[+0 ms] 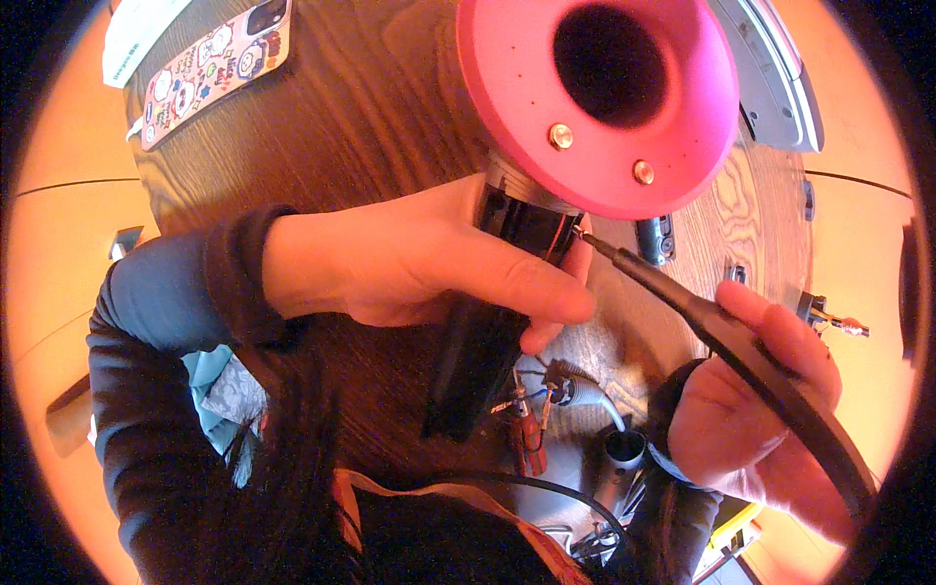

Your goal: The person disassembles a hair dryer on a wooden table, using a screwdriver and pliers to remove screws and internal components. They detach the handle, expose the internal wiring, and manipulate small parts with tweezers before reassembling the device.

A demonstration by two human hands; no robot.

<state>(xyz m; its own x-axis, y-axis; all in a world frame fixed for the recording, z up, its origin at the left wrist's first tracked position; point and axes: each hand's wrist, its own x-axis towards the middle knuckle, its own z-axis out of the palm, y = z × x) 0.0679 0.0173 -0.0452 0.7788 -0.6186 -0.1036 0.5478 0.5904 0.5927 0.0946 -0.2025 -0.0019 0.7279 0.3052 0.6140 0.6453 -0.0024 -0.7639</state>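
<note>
A hair dryer with a pink ring-shaped head (507, 117) and a dark handle (468, 361) is tilted in front of me, its head up and to the right. Two brass-coloured round studs (561, 136) sit on the pink face. My left hand (439, 258) wraps round the handle just below the head, thumb across the front. The upper handle appears opened, with dark inner parts showing. My right hand (770, 400) grips a black pen-shaped soldering iron (682, 297). Its thin metal tip reaches the handle's right edge below the head; I cannot tell whether it touches.
A phone in a cartoon-patterned case (214, 68) lies at the far left of the wooden table (390, 97). Below the handle are red-handled pliers (527, 439), a metal coil (580, 392) and a dark cup (624, 463). A small black device (656, 240) lies behind the iron.
</note>
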